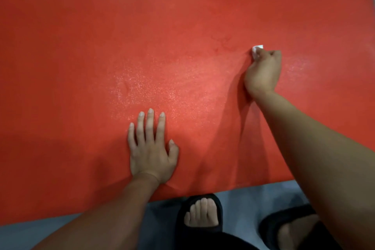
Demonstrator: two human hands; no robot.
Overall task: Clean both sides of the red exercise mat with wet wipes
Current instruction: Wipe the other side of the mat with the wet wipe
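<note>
The red exercise mat [81, 57] lies flat on the floor and fills most of the view. My left hand [151, 148] rests palm-down on its near part, fingers straight and spread. Further out to the right, my right hand [263, 71] is curled round a small white wet wipe [257, 48] and presses it onto the mat. Only a corner of the wipe shows past my fingers. A wet sheen glistens on the mat between my hands and to the right of my right hand.
Grey floor [243, 195] shows along the mat's near edge and at the top corners. My feet in black slippers [199, 213] stand right at the near edge of the mat, the second slipper [288, 227] at the right.
</note>
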